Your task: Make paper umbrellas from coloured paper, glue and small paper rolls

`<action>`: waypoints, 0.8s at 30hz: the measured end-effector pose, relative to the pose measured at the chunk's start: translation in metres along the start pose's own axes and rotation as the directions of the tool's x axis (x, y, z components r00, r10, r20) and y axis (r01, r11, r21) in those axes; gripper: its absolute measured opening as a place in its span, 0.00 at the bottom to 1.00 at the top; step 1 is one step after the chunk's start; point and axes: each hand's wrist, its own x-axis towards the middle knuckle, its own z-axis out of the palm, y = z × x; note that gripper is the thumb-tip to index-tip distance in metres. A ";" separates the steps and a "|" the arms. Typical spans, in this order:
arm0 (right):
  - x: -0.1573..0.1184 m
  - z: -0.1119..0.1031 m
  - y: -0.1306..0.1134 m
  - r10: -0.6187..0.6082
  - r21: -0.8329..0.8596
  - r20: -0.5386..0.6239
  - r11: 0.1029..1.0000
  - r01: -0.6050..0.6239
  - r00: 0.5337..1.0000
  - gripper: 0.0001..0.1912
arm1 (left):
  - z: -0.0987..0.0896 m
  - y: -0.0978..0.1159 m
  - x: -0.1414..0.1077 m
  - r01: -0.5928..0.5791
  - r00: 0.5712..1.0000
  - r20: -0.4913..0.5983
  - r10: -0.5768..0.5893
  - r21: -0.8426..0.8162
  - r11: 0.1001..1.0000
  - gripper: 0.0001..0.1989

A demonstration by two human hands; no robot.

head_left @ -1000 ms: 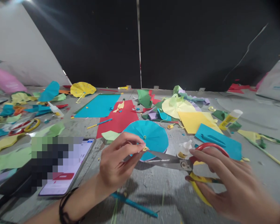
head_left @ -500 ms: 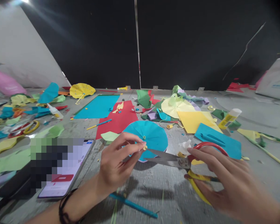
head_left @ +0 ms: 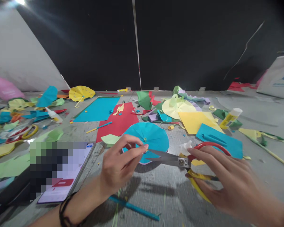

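Observation:
My left hand [head_left: 119, 165] pinches something tiny between thumb and fingertips, too small to make out, right at the tips of the scissors [head_left: 174, 160]. My right hand [head_left: 229, 184] grips the scissors by their red and yellow handles, blades slightly apart and pointing left. Just behind my left fingertips lies a blue paper umbrella [head_left: 149, 138] on the grey table [head_left: 156, 192].
A phone [head_left: 66, 176] lies at the lower left. A blue rolled stick [head_left: 134, 208] lies near my left wrist. Red [head_left: 120, 121], blue [head_left: 98, 108] and yellow [head_left: 195, 121] sheets, a glue stick [head_left: 230, 118], a glue bottle [head_left: 186, 147], another pair of scissors [head_left: 21, 134] and paper scraps cover the table.
The scissor blades have opened a little at my left fingertips. The small yellow piece seen there earlier no longer shows. Both hands sit slightly left.

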 end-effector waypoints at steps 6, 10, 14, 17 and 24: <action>0.002 -0.003 -0.001 -0.014 -0.061 -0.002 0.998 0.014 1.000 0.19 | 0.003 -0.006 -0.003 -0.009 0.998 0.054 0.010 -0.016 1.000 0.14; 0.001 -0.003 0.001 -0.038 -0.059 -0.006 0.998 0.037 0.999 0.18 | 0.005 -0.007 -0.002 -0.015 0.996 0.085 0.023 -0.089 0.996 0.14; -0.002 -0.003 0.005 -0.041 -0.037 -0.031 0.999 0.040 0.999 0.19 | 0.004 -0.006 0.002 0.064 0.995 0.087 -0.048 -0.199 0.978 0.13; -0.003 -0.003 0.006 -0.037 -0.009 -0.043 0.999 0.037 0.998 0.19 | 0.003 -0.004 0.006 0.098 0.994 0.069 -0.082 -0.283 0.954 0.14; 0.002 -0.002 0.010 -0.029 0.053 -0.054 0.998 0.032 0.998 0.18 | 0.003 -0.003 0.004 0.235 0.971 0.058 -0.231 -0.403 0.885 0.13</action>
